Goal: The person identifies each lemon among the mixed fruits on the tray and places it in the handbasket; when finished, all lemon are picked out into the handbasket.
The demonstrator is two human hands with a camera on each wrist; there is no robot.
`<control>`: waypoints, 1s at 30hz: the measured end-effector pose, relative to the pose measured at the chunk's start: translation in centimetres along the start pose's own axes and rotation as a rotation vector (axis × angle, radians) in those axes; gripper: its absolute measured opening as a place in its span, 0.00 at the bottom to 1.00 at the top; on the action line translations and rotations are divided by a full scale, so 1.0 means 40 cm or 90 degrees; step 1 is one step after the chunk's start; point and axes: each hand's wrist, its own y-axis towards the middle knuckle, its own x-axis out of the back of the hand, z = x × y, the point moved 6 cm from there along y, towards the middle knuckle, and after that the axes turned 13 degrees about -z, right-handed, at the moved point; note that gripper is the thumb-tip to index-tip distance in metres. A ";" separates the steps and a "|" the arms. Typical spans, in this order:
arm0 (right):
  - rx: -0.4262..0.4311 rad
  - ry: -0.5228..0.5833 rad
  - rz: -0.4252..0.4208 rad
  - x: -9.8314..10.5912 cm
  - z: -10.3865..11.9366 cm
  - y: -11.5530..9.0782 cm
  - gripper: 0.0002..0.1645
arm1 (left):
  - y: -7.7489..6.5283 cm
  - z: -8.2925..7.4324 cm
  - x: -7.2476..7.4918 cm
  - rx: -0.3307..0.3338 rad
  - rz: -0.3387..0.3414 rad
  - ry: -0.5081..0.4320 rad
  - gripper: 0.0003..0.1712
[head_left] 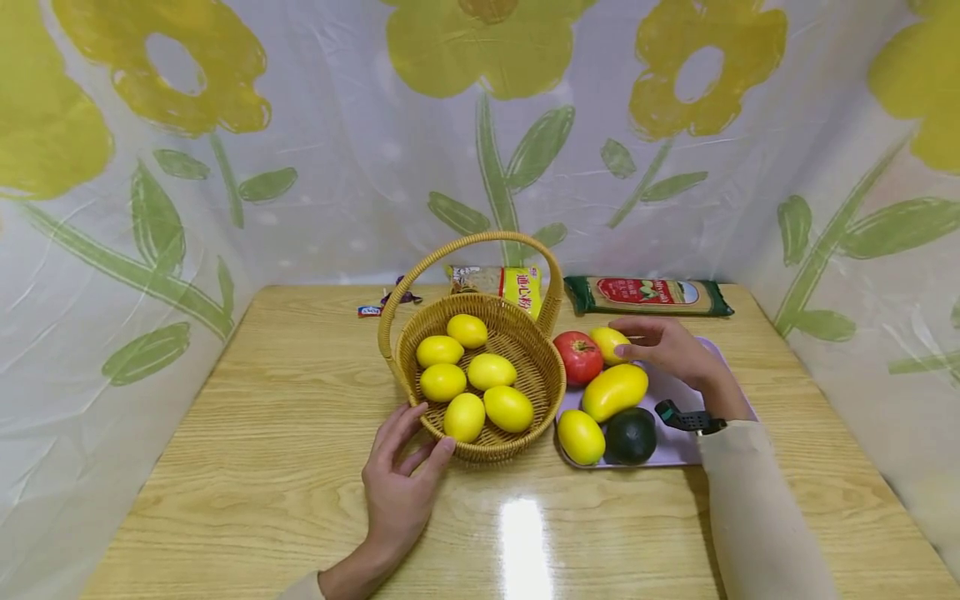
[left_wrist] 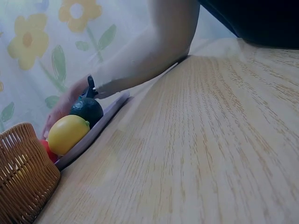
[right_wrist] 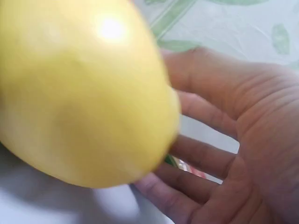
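A round wicker basket [head_left: 551,392] with an arched handle holds several lemons [head_left: 491,372]. My left hand [head_left: 401,492] rests against its near-left side, thumb and fingertips spread along the rim; the left wrist view shows the basket's wall but not that hand. Over the lilac tray [head_left: 678,446], my right hand [head_left: 675,354] pinches a lemon [head_left: 607,343] between thumb and fingers. Beside that lemon lie a red pomegranate [head_left: 577,358] and a yellow mango [head_left: 617,392]. A large yellow fruit [right_wrist: 84,93] hides the right fingertips in the right wrist view.
Another lemon [head_left: 581,437] and a dark green avocado [head_left: 631,436] sit at the tray's near edge. Behind the basket lie a yellow pasta bag [head_left: 522,287], a green-and-red packet [head_left: 647,296] and small wrapped items [head_left: 401,292]. A flowered curtain encloses the table.
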 end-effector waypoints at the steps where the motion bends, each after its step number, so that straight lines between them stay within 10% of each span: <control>1: 0.000 0.003 0.002 -0.004 -0.003 0.002 0.35 | 0.000 0.000 0.000 0.002 0.001 0.001 0.32; 10: 0.050 -0.022 -0.078 0.037 0.050 -0.012 0.31 | -0.001 -0.002 0.000 0.000 0.000 0.013 0.31; 15: 0.118 0.066 -0.033 0.038 0.153 -0.042 0.26 | 0.001 -0.004 0.002 0.000 -0.003 0.012 0.32; 24: 0.238 0.054 0.245 -0.155 0.342 -0.115 0.25 | 0.000 -0.001 0.002 0.006 -0.003 0.005 0.32; 30: 0.319 -0.056 0.256 -0.288 0.416 -0.159 0.25 | 0.000 0.003 0.000 0.009 0.000 0.005 0.32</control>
